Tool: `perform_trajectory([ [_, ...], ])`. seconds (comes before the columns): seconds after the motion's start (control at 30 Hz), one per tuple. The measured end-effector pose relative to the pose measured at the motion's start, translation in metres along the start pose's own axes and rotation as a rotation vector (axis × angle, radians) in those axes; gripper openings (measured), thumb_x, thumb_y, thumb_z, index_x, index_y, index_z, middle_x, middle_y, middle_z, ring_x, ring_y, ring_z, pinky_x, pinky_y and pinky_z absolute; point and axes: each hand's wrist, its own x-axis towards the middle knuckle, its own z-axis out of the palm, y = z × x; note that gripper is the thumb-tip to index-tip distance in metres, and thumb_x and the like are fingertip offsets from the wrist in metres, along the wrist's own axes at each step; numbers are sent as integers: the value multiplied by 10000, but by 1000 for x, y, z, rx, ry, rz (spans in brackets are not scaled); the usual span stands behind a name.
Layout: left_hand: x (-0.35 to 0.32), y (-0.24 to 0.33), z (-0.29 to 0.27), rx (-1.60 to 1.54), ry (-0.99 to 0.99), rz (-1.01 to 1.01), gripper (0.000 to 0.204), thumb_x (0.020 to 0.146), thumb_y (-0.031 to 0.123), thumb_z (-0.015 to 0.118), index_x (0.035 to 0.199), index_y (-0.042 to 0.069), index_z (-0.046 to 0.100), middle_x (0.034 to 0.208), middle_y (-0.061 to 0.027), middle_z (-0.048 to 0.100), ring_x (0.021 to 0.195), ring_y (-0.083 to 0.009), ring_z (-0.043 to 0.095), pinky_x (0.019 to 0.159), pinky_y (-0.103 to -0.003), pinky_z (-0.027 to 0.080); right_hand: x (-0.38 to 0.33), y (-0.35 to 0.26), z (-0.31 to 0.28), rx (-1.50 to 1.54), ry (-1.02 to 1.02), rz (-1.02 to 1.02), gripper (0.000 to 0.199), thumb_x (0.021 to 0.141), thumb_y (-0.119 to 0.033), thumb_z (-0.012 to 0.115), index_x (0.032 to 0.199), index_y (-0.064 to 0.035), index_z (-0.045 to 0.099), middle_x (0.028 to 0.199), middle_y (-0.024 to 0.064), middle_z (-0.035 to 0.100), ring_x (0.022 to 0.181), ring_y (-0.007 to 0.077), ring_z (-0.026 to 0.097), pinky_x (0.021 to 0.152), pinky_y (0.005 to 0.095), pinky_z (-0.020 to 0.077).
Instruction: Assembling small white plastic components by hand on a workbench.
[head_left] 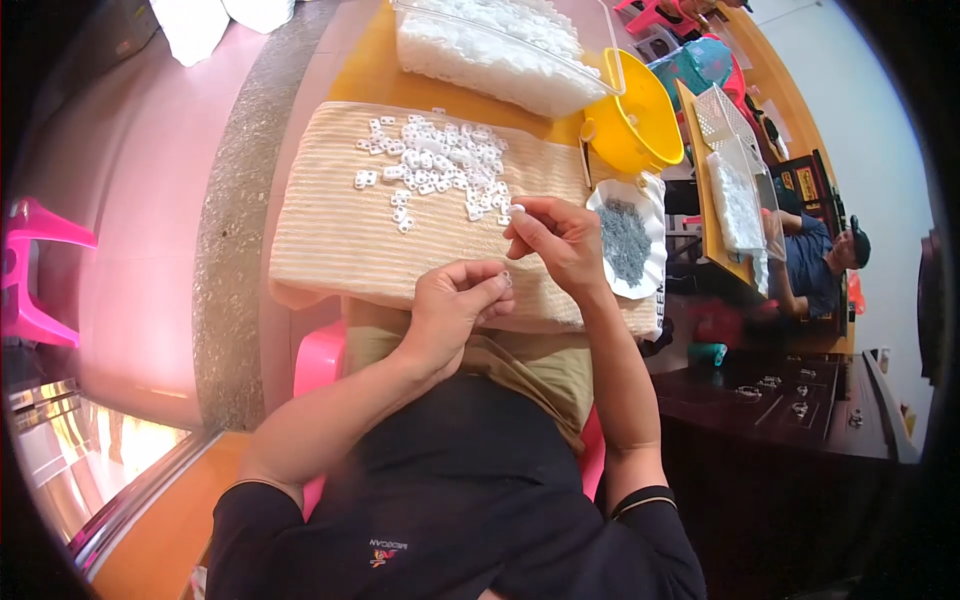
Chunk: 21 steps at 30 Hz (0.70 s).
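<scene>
My left hand (457, 305) is closed in a pinch in front of my lap, with a small pale piece (507, 280) at its fingertips; its exact kind is too small to make out. Slightly higher and to the right, my right hand (560, 243) pinches a small white plastic piece (517, 209) at the near edge of a scattered pile. That pile of white plastic pieces with dark holes (428, 158) lies on a striped beige cloth (330, 225). Beside my right wrist stands a white scalloped dish (652, 262) holding many tiny grey parts (625, 240).
Beyond the cloth is a clear bin (560, 98) heaped with white pieces. A yellow basin (655, 130) stands at its right. Further right, another person (815, 262) sits by a table with a clear tray (738, 205). A pink stool (45, 270) is at far left.
</scene>
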Motion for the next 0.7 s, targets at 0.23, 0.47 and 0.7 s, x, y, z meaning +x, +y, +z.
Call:
perform_trajectory([
  [0.23, 13, -7, 7, -8, 32, 53, 148, 891, 26, 625, 1030, -21, 617, 892, -80, 646, 777, -139, 644, 717, -247, 566, -25, 21, -31, 273, 118, 100, 185, 881, -28, 619, 1051, 45, 632, 821, 135, 680, 666, 181, 676, 630, 277, 578],
  [0.47, 17, -14, 9, -4, 33, 25, 163, 890, 36, 630, 1041, -22, 610, 890, -84, 649, 771, -140, 644, 708, -238, 562, -45, 39, -37, 347, 166, 111, 250, 839, -8, 674, 1075, 51, 615, 888, 141, 683, 749, 199, 685, 723, 319, 587],
  [0.7, 22, -21, 11, 29, 34, 2, 155, 889, 37, 633, 1033, -17, 613, 876, -86, 654, 766, -139, 649, 691, -230, 560, -58, 57, -40, 307, 122, 127, 256, 837, -1, 689, 1077, 45, 614, 892, 96, 679, 771, 176, 680, 710, 292, 579],
])
